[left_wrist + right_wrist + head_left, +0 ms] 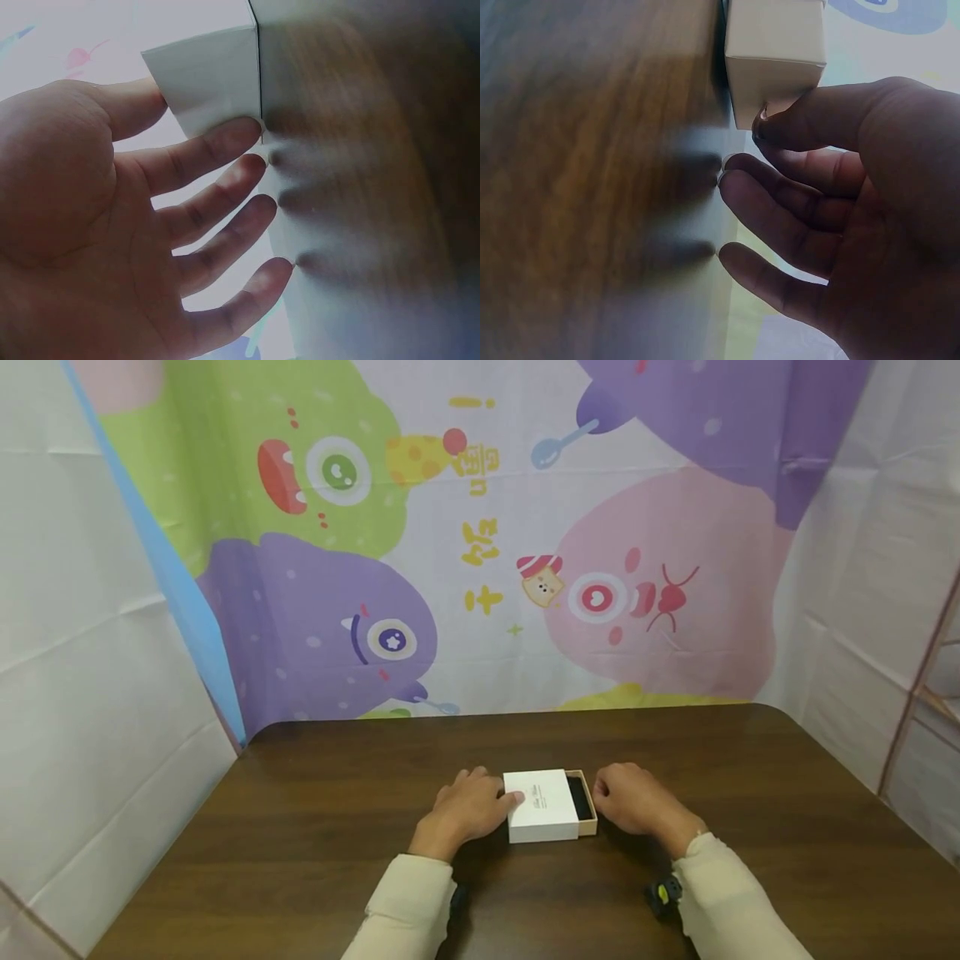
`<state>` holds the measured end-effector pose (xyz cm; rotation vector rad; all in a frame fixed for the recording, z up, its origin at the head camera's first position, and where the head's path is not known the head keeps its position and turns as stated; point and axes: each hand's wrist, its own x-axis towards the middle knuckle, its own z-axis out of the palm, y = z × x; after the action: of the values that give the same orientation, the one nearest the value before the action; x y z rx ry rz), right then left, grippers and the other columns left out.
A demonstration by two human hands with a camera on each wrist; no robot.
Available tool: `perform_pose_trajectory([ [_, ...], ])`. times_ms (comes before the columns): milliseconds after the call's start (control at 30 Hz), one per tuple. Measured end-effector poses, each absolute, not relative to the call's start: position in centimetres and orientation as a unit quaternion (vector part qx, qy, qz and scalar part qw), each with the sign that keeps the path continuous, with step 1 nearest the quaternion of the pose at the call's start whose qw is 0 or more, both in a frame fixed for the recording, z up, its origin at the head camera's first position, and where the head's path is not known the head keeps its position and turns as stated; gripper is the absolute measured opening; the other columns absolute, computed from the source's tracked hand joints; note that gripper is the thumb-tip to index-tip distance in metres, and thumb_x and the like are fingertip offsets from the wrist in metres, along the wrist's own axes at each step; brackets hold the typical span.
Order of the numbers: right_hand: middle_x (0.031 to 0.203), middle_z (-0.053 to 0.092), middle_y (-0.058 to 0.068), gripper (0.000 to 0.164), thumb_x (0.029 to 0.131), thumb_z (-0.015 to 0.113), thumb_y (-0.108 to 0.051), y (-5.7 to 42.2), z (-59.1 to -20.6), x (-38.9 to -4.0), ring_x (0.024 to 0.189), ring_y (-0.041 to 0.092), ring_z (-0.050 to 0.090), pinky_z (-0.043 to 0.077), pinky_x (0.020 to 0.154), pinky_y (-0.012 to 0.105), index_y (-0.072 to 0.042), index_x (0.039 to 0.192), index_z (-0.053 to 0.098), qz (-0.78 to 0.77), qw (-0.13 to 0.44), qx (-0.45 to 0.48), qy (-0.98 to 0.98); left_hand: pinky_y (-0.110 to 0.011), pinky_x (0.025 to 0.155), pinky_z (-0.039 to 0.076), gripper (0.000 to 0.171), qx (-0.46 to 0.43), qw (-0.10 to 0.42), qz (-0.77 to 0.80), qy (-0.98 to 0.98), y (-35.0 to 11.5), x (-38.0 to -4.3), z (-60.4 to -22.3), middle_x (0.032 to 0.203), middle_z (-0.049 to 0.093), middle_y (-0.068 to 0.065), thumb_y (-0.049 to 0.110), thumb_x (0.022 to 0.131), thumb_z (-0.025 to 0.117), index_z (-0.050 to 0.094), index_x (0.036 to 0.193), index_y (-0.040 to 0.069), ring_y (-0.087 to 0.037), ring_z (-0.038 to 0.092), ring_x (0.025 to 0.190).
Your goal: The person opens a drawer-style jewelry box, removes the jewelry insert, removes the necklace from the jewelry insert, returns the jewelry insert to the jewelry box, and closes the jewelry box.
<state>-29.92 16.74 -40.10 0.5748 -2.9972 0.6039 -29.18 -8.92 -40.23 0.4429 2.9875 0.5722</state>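
A white drawer-style gift box (542, 806) with small print on its lid lies on the table. Its inner tray (587, 828) sticks partly out at the right, and black lining (579, 797) shows inside. My left hand (471, 806) grips the sleeve's left end, thumb on top and index finger against the side (214, 82); the other fingers spread beside it, tips at the tabletop. At the tray's right end, my right hand (633, 797) pinches with thumb and index finger by the end wall (769, 86). What lies between those two fingertips is hidden.
The dark wooden table (337, 777) ends at a cloth backdrop (480, 668) with cartoon monsters. White cloth walls (97, 652) stand at both sides. A dark device (663, 893) is strapped at the right wrist.
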Motion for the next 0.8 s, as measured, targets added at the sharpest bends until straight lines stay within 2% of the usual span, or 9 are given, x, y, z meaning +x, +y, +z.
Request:
perform_pose_trajectory([
  [800, 0.067, 0.051, -0.003, 0.018, 0.087, 0.061, -0.004, 17.05, -40.22, -29.99, 0.063, 0.015, 0.048, 0.041, 0.060, 0.033, -0.013, 0.071, 0.057, 0.197, 0.017, 0.186, -0.962, -0.058, 0.095, 0.041, 0.048, 0.137, 0.041, 0.185, 0.972, -8.79, -29.07, -39.99, 0.120, 0.059, -0.009, 0.046, 0.100, 0.056, 0.068, 0.124, 0.006, -0.030, 0.051, 0.113],
])
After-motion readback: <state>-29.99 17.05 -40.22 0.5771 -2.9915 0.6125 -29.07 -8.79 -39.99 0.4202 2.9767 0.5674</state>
